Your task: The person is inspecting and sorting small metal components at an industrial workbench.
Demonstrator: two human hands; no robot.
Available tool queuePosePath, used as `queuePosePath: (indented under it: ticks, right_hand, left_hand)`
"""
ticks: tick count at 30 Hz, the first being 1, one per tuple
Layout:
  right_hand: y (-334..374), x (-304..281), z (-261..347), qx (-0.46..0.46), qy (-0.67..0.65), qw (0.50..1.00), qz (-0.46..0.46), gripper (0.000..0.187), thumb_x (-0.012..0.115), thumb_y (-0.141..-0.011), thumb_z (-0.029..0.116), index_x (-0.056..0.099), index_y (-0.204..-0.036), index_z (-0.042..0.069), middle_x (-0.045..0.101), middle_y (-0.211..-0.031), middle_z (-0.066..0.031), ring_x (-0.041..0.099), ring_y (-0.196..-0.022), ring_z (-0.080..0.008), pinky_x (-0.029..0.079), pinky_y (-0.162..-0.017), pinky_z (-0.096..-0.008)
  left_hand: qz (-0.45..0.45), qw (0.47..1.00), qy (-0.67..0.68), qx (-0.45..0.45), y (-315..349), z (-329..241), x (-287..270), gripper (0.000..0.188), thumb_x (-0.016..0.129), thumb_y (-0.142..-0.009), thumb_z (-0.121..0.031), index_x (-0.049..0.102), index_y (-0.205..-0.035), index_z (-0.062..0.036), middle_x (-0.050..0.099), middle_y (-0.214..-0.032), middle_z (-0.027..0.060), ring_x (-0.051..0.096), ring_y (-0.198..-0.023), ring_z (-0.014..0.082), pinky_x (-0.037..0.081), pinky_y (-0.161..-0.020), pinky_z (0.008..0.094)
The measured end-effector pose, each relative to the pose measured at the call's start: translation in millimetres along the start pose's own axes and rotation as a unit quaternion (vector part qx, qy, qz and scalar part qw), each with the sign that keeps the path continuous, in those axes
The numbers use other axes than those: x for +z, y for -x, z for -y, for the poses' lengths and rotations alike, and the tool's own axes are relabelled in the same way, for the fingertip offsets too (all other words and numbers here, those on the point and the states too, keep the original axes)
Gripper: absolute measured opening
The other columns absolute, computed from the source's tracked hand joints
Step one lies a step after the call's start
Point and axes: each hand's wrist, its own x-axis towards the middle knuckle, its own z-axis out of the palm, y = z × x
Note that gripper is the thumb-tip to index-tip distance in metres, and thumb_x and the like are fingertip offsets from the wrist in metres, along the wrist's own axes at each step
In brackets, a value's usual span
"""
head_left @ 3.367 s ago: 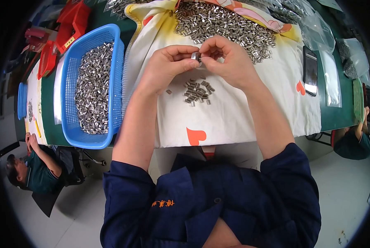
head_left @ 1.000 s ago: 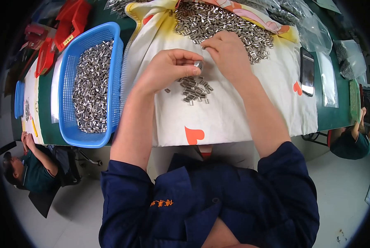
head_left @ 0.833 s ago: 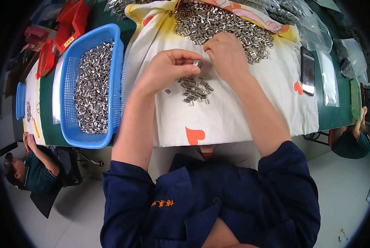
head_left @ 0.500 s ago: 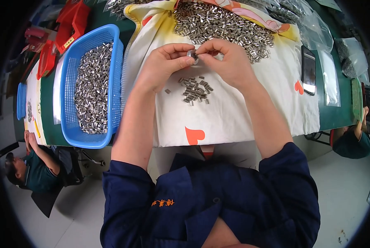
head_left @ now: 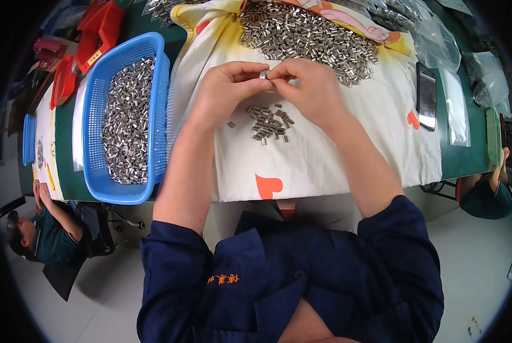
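Note:
Over the white cloth (head_left: 324, 166), my two hands meet at a small shiny metal piece (head_left: 264, 74), mostly covered by fingers. My left hand (head_left: 226, 91) is closed, gripping it between thumb and fingers. With thumb and forefinger pinched together, my right hand (head_left: 308, 86) touches its right side; whether a second part sits in that pinch is hidden. Just below the hands lies a small pile of short metal cylinders (head_left: 269, 122), with one stray cylinder (head_left: 231, 124) to its left. Beyond the hands spreads a much larger heap of similar cylinders (head_left: 301, 37).
A blue plastic basket (head_left: 88, 146) full of metal cylinders stands at the left. Red bins (head_left: 98, 34) are behind it. To the right lie a black phone (head_left: 426, 97) and clear plastic bags (head_left: 457, 108). Other people sit at the far left (head_left: 61, 228) and far right (head_left: 487, 197).
The metal piece has turned in my fingers, and less of its round face shows. My right hand has shifted slightly left, closer to my left hand. The piles look unchanged.

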Motion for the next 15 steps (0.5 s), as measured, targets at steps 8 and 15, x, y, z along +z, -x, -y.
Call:
queuePosePath:
  ticks: [8,15]
  right_hand:
    - [-6.1,-16.0,-9.2,0.078,-0.081,0.991,0.067,0.014,0.061,-0.072,0.012,0.063,-0.085,0.007,0.062,-0.074,-0.0063,0.058,-0.065,-0.0142,0.046,-0.062,-0.0246]
    - [-13.7,2.3,-37.9,-0.053,0.165,0.981,-0.083,0.010,0.059,-0.072,0.014,0.063,-0.080,0.009,0.059,-0.075,-0.0054,0.056,-0.075,-0.0221,0.044,-0.067,-0.0339]
  left_hand:
    - [0.057,0.998,-0.017,-0.034,5.7,-6.1,1.2,0.029,0.065,-0.073,-0.002,0.058,-0.101,0.0031,0.063,-0.083,0.0066,0.059,-0.074,0.0092,0.046,-0.067,0.0189]
    - [0.067,0.995,-0.050,-0.048,4.0,-5.0,2.4,0.030,0.065,-0.072,0.000,0.058,-0.101,0.0016,0.062,-0.085,0.0034,0.058,-0.073,0.0071,0.045,-0.064,0.0178]
